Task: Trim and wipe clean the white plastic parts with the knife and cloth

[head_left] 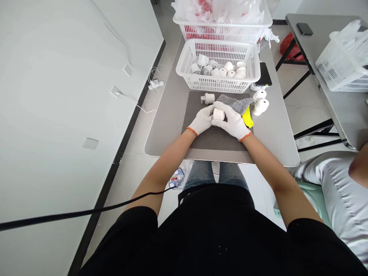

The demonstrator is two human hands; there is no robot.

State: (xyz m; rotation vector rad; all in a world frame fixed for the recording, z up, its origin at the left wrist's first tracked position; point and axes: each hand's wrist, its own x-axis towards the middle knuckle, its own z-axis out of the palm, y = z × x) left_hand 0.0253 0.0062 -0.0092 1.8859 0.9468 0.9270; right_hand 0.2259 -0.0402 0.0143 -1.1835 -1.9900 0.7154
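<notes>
Both my hands wear white knit gloves with orange cuffs. My left hand (201,120) and my right hand (232,122) meet over a dark mat (212,140) and together grip one small white cylindrical part (218,113). Another white part (208,98) lies on the table just beyond my hands. A grey cloth (236,104) and a yellow tool (247,118) lie right behind my right hand. Two more white parts (260,102) stand to the right of the cloth.
A white basket (184,65) holding several white parts stands at the back of the grey table (163,130), with a second basket (224,32) of bagged items behind it. A black phone (263,74) lies to its right. Another person's sleeve (342,191) is at the right.
</notes>
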